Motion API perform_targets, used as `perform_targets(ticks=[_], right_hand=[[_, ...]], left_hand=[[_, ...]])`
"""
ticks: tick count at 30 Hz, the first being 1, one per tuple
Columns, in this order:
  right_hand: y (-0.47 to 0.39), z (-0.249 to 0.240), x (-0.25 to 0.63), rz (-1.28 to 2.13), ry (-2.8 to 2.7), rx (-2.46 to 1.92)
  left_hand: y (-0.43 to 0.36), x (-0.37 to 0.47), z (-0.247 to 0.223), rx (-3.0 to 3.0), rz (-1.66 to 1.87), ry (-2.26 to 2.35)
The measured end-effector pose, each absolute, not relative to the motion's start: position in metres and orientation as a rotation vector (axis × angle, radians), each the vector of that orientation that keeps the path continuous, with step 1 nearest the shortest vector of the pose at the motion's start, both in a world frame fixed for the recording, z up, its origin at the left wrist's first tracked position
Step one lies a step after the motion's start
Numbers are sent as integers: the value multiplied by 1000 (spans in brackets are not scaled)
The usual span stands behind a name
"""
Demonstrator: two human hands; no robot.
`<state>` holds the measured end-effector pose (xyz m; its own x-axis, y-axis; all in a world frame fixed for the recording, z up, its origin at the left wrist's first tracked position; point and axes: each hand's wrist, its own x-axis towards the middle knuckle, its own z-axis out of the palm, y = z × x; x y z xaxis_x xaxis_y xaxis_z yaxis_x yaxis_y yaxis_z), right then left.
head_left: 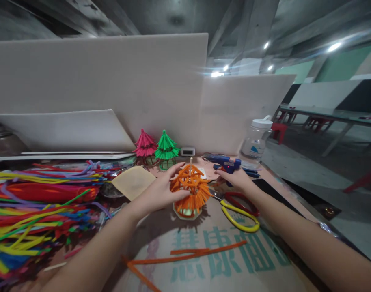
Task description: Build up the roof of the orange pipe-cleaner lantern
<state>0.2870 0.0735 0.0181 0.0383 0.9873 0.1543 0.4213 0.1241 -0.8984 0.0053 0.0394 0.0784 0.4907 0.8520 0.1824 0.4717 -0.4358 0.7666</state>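
An orange pipe-cleaner pavilion [195,196] stands upright on a pale base at the middle of the table, a thin stick rising from its top. My left hand [165,187] is curled round its left side, thumb across the front and fingers at the back. Behind and to the right, my right hand [234,178] has its fingers closed at the blue glue gun [229,163], near its handle. Scissors with yellow and red handles [240,219] lie just right of the pavilion. Bent orange pipe cleaners [194,254] rest nearer me.
Many coloured pipe cleaners [36,202] cover the left side. Pink [145,144] and green [166,148] pavilions stand behind, beside a small digital display [188,151]. A clear plastic jug [256,140] is at the back right, before white boards [112,81].
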Motion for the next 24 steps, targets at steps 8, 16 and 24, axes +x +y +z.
perform_targets(ticks=[8,16,24], right_hand=[[25,66,267,873,-1531,-1077],[5,75,258,821,-1598,-1086],[-16,76,261,632,-1787,-1064]], left_hand=[[31,-7,59,1947,948,1139],[31,-15,49,1880,965,1064],[31,-11,40,1850,1036,946]])
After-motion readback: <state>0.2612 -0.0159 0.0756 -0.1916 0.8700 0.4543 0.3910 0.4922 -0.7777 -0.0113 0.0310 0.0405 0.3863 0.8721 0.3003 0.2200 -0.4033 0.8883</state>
